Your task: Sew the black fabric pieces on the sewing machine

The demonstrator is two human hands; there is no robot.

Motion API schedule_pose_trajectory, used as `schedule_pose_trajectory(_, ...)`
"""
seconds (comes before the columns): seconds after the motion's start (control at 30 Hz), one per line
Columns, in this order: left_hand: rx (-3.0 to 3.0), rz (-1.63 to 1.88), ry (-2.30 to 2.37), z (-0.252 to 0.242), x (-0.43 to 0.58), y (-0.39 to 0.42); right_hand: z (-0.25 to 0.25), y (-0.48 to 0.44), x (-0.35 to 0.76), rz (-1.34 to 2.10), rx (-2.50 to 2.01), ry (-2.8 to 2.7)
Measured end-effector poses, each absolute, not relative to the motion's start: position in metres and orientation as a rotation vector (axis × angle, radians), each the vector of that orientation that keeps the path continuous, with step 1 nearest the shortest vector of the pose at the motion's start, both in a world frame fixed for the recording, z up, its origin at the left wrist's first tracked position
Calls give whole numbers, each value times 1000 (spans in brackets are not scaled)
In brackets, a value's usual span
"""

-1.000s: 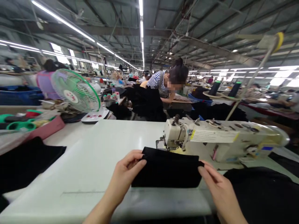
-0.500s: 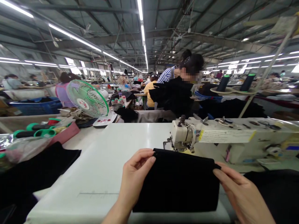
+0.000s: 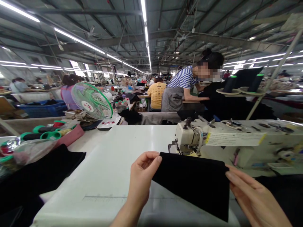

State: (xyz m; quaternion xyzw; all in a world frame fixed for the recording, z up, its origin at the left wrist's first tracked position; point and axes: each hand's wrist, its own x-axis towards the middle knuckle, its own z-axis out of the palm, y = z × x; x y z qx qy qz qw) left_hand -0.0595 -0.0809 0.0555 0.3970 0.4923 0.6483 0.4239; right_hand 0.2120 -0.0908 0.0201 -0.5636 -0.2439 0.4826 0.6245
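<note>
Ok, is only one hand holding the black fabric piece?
No, the left hand and right hand each pinch an opposite end of the black fabric piece.

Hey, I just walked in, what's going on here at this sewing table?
A person is holding a piece of black fabric by its top edge, pinched between the left hand and the right hand. It is over a white sewing table, just in front of the needle end of an industrial sewing machine. Farther back, a co-worker in a striped top leans over a heap of dark cloth.
</note>
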Motion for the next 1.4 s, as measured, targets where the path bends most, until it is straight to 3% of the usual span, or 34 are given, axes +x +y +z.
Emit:
schedule_pose_trajectory(0.37,1014,1641,1295,47,-64,-76,26,-90,209,961,-1216,-760)
schedule_pose_trajectory(0.6,882,1776,1294,43,-67,-70,37,-89,204,1024,-1109,-816)
schedule_pose_trajectory(1.1,920,1721,1259,46,-60,-75,34,-84,202,998,-1004,-838)
schedule_pose_trajectory(1.27,1012,1694,1223,47,-74,-80,33,-100,199,882,-1139,-1167)
schedule_pose_trajectory(1.4,1414,1702,1326,91,-97,-94,35,-127,184,902,-1139,-1580)
